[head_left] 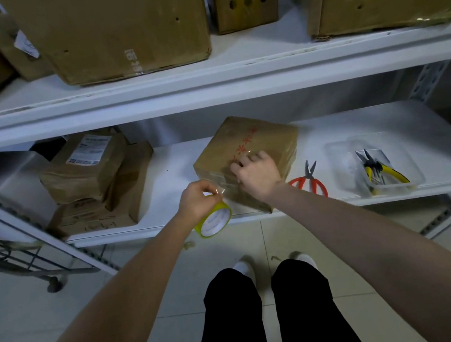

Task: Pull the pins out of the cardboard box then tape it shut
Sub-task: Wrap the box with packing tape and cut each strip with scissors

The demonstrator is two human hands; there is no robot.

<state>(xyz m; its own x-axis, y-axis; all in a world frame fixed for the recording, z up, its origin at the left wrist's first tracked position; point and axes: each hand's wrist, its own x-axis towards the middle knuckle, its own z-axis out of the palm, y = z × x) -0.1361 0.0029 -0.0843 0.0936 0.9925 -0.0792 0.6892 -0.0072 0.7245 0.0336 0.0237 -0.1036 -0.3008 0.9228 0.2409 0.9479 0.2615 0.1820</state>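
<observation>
- Pins look out already, none visible on cardboard box; taping underway.
- Left hand grips tape roll, strip stretched to box.
- Right hand fingers curled, pressing tape end onto top.
- Left: smooth down, cut with scissors just right.

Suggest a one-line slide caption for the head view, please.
Left hand holds a tape roll while the right hand presses clear tape onto the cardboard box on the shelf.

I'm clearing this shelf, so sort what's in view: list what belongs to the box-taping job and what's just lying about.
In the job:
- cardboard box
- tape roll, in the left hand
- right hand, pressing tape on the box
- pliers in the clear tray
- scissors

Lying about:
- stacked parcels
- boxes on the upper shelf
</observation>
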